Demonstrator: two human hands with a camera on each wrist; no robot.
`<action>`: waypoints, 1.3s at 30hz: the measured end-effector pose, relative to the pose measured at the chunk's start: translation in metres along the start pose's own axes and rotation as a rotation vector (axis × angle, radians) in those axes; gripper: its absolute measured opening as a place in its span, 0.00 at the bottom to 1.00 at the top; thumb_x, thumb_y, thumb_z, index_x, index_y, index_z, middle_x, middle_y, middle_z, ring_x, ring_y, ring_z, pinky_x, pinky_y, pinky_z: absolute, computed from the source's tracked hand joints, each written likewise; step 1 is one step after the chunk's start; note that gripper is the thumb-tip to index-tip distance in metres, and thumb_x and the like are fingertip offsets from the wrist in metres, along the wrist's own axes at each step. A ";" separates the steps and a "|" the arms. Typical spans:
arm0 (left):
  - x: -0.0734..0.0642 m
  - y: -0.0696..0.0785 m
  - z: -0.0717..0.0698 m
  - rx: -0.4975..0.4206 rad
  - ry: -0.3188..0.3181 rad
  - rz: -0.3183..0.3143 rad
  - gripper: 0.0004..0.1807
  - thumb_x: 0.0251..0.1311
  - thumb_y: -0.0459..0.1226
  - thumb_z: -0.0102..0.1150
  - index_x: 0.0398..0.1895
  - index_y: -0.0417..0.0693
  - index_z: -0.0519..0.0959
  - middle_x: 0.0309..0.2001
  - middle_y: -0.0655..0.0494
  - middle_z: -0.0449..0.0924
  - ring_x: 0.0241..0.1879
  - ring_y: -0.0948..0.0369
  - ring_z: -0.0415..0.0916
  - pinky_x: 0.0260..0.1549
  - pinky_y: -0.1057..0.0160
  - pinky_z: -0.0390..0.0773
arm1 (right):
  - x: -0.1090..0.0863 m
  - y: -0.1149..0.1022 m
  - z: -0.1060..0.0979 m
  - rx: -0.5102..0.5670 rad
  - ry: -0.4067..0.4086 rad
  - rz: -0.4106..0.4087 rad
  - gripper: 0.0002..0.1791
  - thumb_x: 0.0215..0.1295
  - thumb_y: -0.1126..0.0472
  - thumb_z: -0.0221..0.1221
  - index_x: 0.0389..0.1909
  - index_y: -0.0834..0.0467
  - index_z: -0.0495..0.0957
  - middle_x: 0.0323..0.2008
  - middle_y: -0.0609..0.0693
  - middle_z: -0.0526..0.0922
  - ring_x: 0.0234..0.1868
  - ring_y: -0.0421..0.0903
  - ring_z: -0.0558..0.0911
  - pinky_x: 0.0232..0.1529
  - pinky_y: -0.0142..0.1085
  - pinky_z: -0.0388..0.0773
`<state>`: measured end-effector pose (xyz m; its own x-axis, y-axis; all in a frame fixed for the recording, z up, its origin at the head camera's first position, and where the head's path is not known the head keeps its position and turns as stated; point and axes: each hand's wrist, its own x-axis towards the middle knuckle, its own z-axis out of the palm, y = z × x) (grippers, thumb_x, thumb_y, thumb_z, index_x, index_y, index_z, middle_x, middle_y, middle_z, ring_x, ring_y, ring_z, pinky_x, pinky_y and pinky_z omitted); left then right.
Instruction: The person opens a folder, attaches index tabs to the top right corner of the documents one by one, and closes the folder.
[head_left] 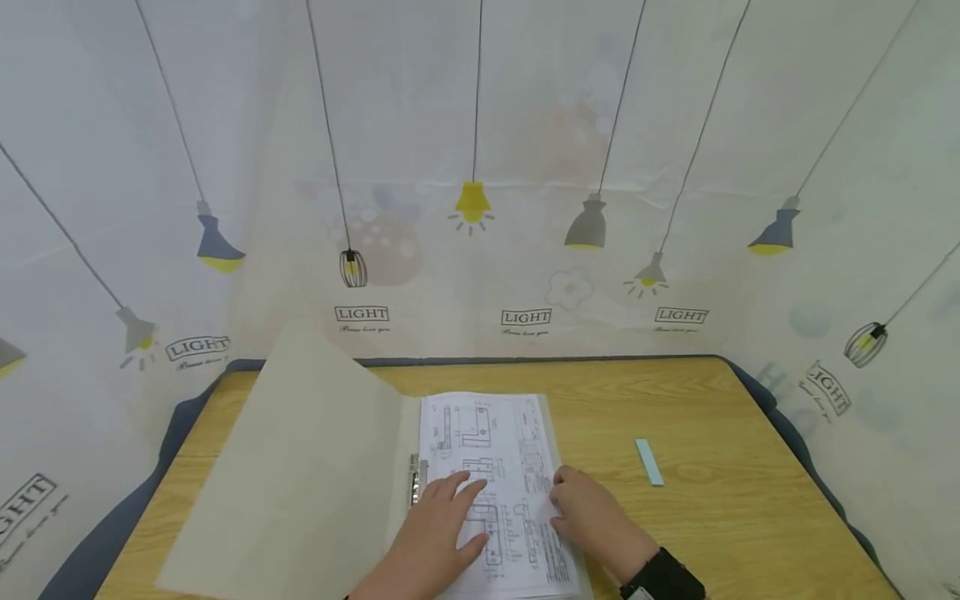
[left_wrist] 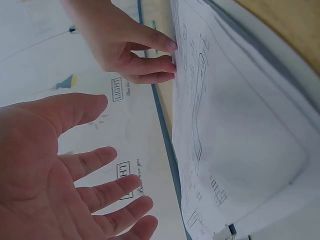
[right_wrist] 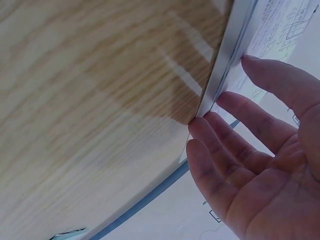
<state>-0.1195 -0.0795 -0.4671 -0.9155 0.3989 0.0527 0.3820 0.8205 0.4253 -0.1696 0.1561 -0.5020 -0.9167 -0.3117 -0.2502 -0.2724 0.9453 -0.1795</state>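
A beige file folder [head_left: 300, 467] lies spread on the table, its cover turned to the left. Inside its right half is a stack of white sheets [head_left: 517, 442] printed with technical drawings. A metal clip [head_left: 415, 477] sits along the folder's spine. Over the lower left of the top sheet is my left hand [head_left: 431, 537], fingers spread and gripping nothing; the left wrist view shows its palm [left_wrist: 30, 175] beside the pages. My right hand [head_left: 596, 512] touches the stack's right edge. In the right wrist view, its thumb [right_wrist: 280, 80] meets the top sheet while its fingertips [right_wrist: 197, 127] rest along the side.
A small pale blue strip [head_left: 649, 462] lies on the wooden table [head_left: 750, 500], right of the folder. A dark edge [head_left: 540, 361] borders the table at the back. Behind it hangs a light cloth [head_left: 420, 100] printed with lamps.
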 end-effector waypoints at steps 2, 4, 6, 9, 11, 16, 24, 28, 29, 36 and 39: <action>0.008 0.001 0.002 0.038 0.010 0.022 0.32 0.57 0.50 0.60 0.63 0.48 0.69 0.63 0.47 0.67 0.61 0.49 0.65 0.57 0.47 0.68 | 0.000 -0.001 0.000 -0.005 0.006 -0.008 0.12 0.53 0.53 0.68 0.33 0.57 0.84 0.44 0.52 0.78 0.40 0.45 0.77 0.46 0.43 0.77; 0.016 0.001 0.003 0.052 0.004 0.017 0.32 0.58 0.50 0.61 0.63 0.48 0.69 0.63 0.47 0.67 0.61 0.48 0.65 0.55 0.46 0.69 | 0.000 -0.001 0.000 -0.010 0.006 -0.008 0.12 0.53 0.52 0.68 0.33 0.57 0.84 0.43 0.52 0.78 0.39 0.44 0.77 0.45 0.43 0.77; 0.025 0.001 0.002 0.049 -0.012 -0.002 0.31 0.58 0.49 0.61 0.63 0.47 0.69 0.64 0.46 0.67 0.61 0.47 0.65 0.55 0.45 0.70 | 0.000 -0.001 0.000 -0.006 0.005 -0.001 0.13 0.53 0.53 0.68 0.33 0.57 0.84 0.43 0.51 0.78 0.39 0.44 0.77 0.45 0.43 0.77; 0.038 0.000 0.001 0.035 -0.028 -0.048 0.31 0.58 0.49 0.61 0.63 0.47 0.69 0.64 0.45 0.66 0.61 0.45 0.65 0.54 0.42 0.70 | 0.000 0.000 0.000 0.003 0.003 0.009 0.13 0.52 0.53 0.68 0.33 0.57 0.84 0.43 0.51 0.78 0.39 0.44 0.77 0.46 0.43 0.77; 0.047 -0.002 0.002 0.031 -0.020 -0.065 0.31 0.58 0.48 0.62 0.63 0.47 0.69 0.64 0.45 0.66 0.61 0.44 0.64 0.54 0.42 0.69 | 0.000 0.000 0.000 0.005 0.006 0.010 0.13 0.52 0.53 0.69 0.34 0.57 0.84 0.43 0.51 0.78 0.39 0.44 0.77 0.46 0.43 0.78; 0.065 -0.011 0.006 0.060 0.048 -0.084 0.35 0.55 0.48 0.65 0.64 0.45 0.67 0.62 0.43 0.64 0.58 0.45 0.65 0.48 0.48 0.74 | -0.002 -0.002 -0.002 0.000 0.015 0.002 0.13 0.52 0.53 0.69 0.33 0.58 0.84 0.43 0.52 0.78 0.39 0.45 0.78 0.46 0.43 0.78; 0.084 -0.030 -0.003 0.132 0.137 -0.122 0.34 0.42 0.52 0.74 0.49 0.45 0.71 0.41 0.48 0.65 0.38 0.54 0.62 0.28 0.61 0.67 | -0.002 -0.003 -0.003 -0.007 0.018 0.005 0.13 0.52 0.53 0.69 0.35 0.58 0.84 0.44 0.52 0.78 0.40 0.46 0.78 0.46 0.44 0.78; 0.085 -0.045 -0.004 0.172 0.080 -0.188 0.34 0.42 0.53 0.73 0.49 0.45 0.71 0.39 0.48 0.65 0.37 0.54 0.62 0.31 0.60 0.66 | -0.002 -0.004 -0.004 -0.010 0.012 0.009 0.14 0.52 0.53 0.69 0.35 0.58 0.84 0.44 0.52 0.78 0.40 0.45 0.78 0.47 0.44 0.78; 0.085 -0.050 -0.003 0.184 0.065 -0.206 0.34 0.42 0.54 0.72 0.48 0.45 0.71 0.38 0.48 0.65 0.37 0.53 0.62 0.31 0.59 0.67 | -0.002 -0.004 -0.004 -0.016 0.012 0.006 0.14 0.52 0.53 0.69 0.35 0.57 0.84 0.43 0.52 0.78 0.40 0.45 0.78 0.47 0.44 0.78; 0.083 -0.085 0.001 0.371 0.005 -0.276 0.33 0.40 0.62 0.68 0.42 0.49 0.73 0.35 0.50 0.66 0.34 0.54 0.62 0.30 0.59 0.66 | -0.002 -0.005 -0.003 -0.042 0.019 -0.006 0.14 0.52 0.52 0.69 0.35 0.57 0.84 0.43 0.51 0.78 0.39 0.45 0.77 0.46 0.42 0.78; 0.082 -0.094 0.003 0.382 -0.008 -0.257 0.31 0.43 0.64 0.65 0.38 0.50 0.73 0.33 0.51 0.66 0.33 0.54 0.62 0.32 0.58 0.64 | -0.002 -0.005 -0.004 -0.027 0.006 0.009 0.14 0.52 0.53 0.69 0.35 0.58 0.84 0.43 0.51 0.78 0.39 0.44 0.77 0.46 0.43 0.78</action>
<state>-0.2298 -0.1229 -0.5050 -0.9861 0.1648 -0.0185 0.1635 0.9847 0.0597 -0.1675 0.1528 -0.4971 -0.9207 -0.3030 -0.2459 -0.2723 0.9502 -0.1515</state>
